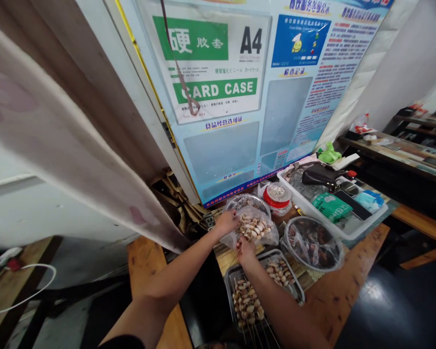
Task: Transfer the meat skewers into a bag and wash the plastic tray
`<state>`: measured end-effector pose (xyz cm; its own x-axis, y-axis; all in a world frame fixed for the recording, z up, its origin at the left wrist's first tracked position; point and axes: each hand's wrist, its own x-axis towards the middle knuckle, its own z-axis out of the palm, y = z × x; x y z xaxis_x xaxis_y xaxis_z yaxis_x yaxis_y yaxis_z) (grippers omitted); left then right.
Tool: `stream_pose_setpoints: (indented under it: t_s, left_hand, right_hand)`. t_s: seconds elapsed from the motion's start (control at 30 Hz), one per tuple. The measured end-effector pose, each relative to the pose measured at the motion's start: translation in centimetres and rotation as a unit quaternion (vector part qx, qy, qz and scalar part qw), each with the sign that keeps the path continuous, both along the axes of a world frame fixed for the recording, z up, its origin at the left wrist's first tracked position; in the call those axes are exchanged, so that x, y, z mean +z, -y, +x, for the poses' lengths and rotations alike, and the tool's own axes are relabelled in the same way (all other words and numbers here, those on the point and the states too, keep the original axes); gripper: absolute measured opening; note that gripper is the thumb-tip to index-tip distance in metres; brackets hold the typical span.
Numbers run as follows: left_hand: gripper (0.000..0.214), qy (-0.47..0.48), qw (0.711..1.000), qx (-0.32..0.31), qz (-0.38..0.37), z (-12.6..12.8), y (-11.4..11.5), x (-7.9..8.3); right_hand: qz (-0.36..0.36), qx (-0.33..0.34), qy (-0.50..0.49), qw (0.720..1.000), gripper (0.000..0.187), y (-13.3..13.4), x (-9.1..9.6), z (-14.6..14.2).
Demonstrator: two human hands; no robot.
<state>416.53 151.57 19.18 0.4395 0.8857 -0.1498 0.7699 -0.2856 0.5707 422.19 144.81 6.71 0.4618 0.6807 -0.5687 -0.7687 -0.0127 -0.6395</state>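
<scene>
**Both hands at the bag of meat pieces**

Around you: a lidded bowl [314,244] sits right of the bag, a white bin [363,224] farther right, a red-rimmed tub [277,195] behind. Your left hand [226,222] reaches far and pinches the plastic bag [254,227] at its left edge. Your right hand [245,250] curls at the bag's near edge; its grip you cannot tell. On the near metal tray [232,274], skewers [247,303] lie with sticks pointing toward you.

A large blue notice poster [276,97] fills the upper centre of the frame, a card case sheet [210,63] pinned over it. At right, a white bin [349,232] holds clutter. A pale curtain [58,145] hangs at left.
</scene>
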Motion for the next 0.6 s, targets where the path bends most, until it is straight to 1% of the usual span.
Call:
stream_pose_setpoints:
  t_s: [0.07, 0.1, 0.13, 0.2, 0.27, 0.37, 0.4, 0.47, 0.53, 0.6]
  left_hand:
    - [0.012, 0.11, 0.989, 0.066, -0.073, 0.3, -0.5, -0.6]
    - [0.012, 0.145, 0.98, 0.097, -0.099, 0.4, -0.7, -0.9]
    - [0.011, 0.164, 0.973, 0.123, -0.109, 0.4, -0.9, -1.2]
    - [0.01, 0.171, 0.969, 0.15, -0.095, 0.4, -1.3, -1.7]
    - [0.01, 0.165, 0.971, 0.162, -0.063, 0.1, -1.6, -1.8]
    - [0.012, 0.155, 0.971, 0.181, -0.021, 0.0, -1.9, -1.8]
    - [0.012, 0.14, 0.975, 0.171, -0.017, 0.0, -1.9, -1.8]
    - [0.012, 0.092, 0.988, 0.122, -0.038, 0.0, -1.7, -1.7]
    - [0.013, 0.041, 0.994, 0.058, -0.085, 0.2, -1.1, -1.6]
    - [0.017, 0.001, 0.991, -0.007, -0.133, 0.3, -0.4, -1.4]
  right_hand:
    - [-0.003, -0.028, -0.007, 1.0, 0.042, 0.3, 0.1, -0.9]
    - [-0.003, -0.036, -0.011, 0.999, 0.043, 0.5, 0.0, -1.2]
    - [0.0, -0.04, -0.015, 0.999, 0.043, 0.9, -0.1, -1.4]
    - [-0.001, -0.04, -0.022, 0.999, 0.043, 1.9, -0.6, -1.6]
    - [-0.007, -0.039, -0.019, 0.999, 0.04, 2.9, -1.0, -1.3]
    - [-0.012, -0.05, -0.01, 0.999, 0.04, 3.5, -0.8, -0.2]
    - [-0.016, -0.055, -0.007, 0.998, 0.039, 3.3, -0.5, 0.2]
    - [-0.035, -0.07, -0.005, 0.997, 0.038, 2.5, 0.5, 1.2]
    - [-0.059, -0.087, -0.003, 0.994, 0.035, 1.1, 1.5, 2.0]
    - [-0.074, -0.103, -0.005, 0.992, 0.03, -0.5, 2.1, 2.7]
